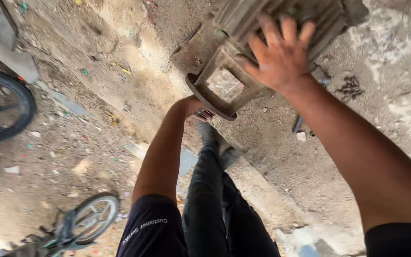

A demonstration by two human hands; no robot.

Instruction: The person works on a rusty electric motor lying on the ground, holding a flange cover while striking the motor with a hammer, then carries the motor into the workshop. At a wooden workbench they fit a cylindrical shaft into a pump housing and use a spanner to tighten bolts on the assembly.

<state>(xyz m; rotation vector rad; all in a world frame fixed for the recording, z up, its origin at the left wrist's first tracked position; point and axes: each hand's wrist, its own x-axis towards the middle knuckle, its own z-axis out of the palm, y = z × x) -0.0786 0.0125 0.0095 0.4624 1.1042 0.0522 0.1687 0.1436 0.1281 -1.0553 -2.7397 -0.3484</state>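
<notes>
The right hand (279, 54) is lying flat with fingers spread on the ribbed side of a dusty grey electric motor (258, 43), which is sitting on the dirt ground (310, 162). The left hand (193, 107) is reaching under the motor's round end flange; its fingers are hidden, so whether it is gripping cannot be told. A bicycle wheel (93, 216) is lying well apart.

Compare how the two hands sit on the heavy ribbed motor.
The right hand lies flat on top of the finned motor housing with fingers spread and fully visible; the left hand reaches under the round end flange, mostly hidden, only knuckles showing. The right arm comes in from the lower right; the left arm rises straight up from the sleeve. Both hands are bare and touch the same motor.
</notes>
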